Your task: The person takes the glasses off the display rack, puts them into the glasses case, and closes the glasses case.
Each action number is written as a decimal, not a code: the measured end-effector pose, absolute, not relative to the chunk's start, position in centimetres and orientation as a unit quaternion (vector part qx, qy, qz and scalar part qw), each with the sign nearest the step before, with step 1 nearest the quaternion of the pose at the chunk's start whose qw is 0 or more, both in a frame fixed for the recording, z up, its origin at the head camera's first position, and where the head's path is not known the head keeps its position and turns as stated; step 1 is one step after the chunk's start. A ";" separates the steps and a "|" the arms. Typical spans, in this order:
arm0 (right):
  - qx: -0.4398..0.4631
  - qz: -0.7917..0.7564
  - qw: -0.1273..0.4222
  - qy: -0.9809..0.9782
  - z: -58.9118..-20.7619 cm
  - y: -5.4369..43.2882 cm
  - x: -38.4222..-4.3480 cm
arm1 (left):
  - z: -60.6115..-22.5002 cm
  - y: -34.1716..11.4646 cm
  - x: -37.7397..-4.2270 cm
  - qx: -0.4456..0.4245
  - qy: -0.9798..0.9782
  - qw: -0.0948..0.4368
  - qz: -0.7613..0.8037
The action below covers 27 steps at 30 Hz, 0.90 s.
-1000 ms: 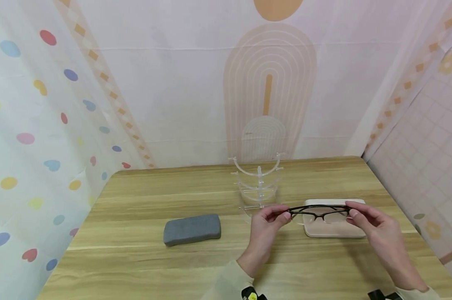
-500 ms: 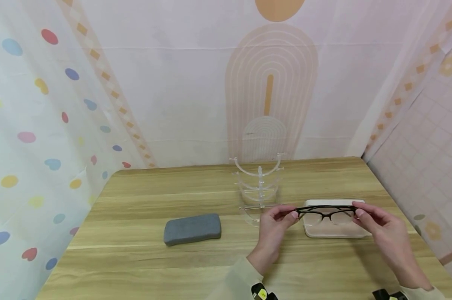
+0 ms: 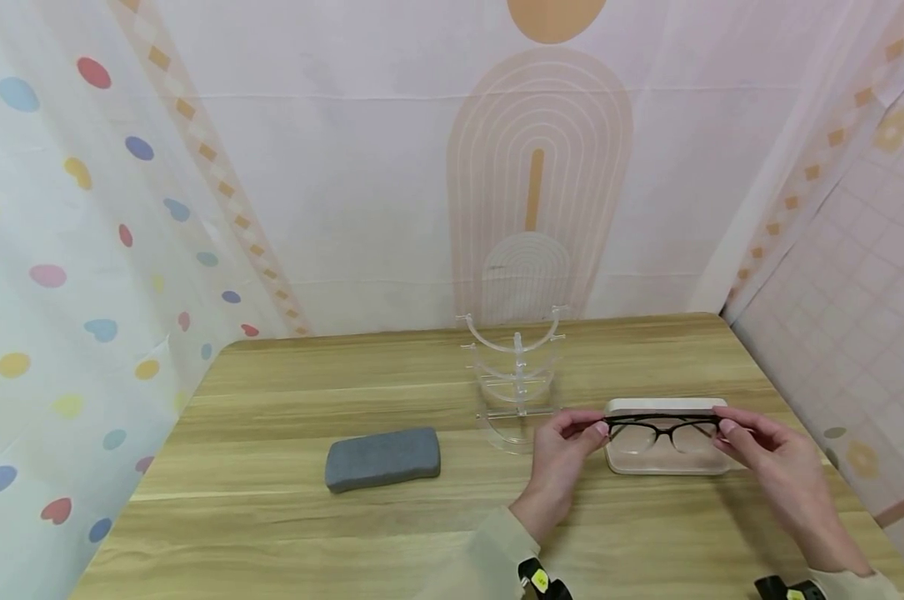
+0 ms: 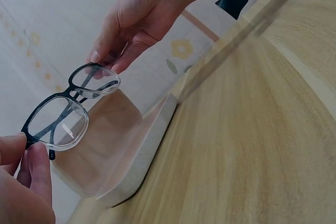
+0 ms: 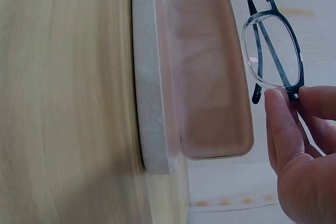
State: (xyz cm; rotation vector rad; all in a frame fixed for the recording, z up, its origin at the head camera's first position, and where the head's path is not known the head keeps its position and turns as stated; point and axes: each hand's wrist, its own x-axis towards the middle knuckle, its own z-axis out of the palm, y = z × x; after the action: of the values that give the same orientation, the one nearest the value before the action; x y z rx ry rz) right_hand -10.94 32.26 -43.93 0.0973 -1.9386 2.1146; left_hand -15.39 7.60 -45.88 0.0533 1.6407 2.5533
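A pair of black half-rim glasses (image 3: 662, 428) hangs above an open glasses case (image 3: 665, 463), pale outside and pinkish inside. My left hand (image 3: 560, 460) pinches the left end of the frame between thumb and fingers. At the other end, my right hand (image 3: 777, 467) grips the opposite corner the same way. In the left wrist view the temples of the glasses (image 4: 58, 114) look folded and crossed behind the lenses. From the right wrist, the case (image 5: 210, 77) stands with its lid raised, apart from the glasses.
A grey closed glasses case (image 3: 382, 460) lies on the wooden table (image 3: 272, 533) to the left. Behind my left hand stands a clear tiered glasses rack (image 3: 520, 375) with bare arms. A patterned curtain (image 3: 377, 183) backs the table.
Both hands have carried the glasses to the right, so they now sit more squarely over the open case. The grey case and the rack have stayed put.
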 end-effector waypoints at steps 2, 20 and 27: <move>0.033 0.728 0.133 -0.672 -44.0 32.4 -11.0 | -46.0 7.7 -15.4 0.014 0.540 0.055 0.840; -0.020 0.661 0.101 -0.744 -44.6 33.5 -11.4 | -47.4 9.1 -15.9 -0.032 0.538 0.060 0.840; -0.041 0.653 0.084 -0.752 -44.7 33.8 -11.7 | -48.0 9.6 -16.2 -0.036 0.529 0.059 0.846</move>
State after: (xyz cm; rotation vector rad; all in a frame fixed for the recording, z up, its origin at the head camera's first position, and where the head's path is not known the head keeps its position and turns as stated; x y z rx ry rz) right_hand -11.70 33.83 -44.74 -0.1214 -2.2441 1.9482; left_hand -16.20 9.61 -47.99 -0.1095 1.6024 2.5621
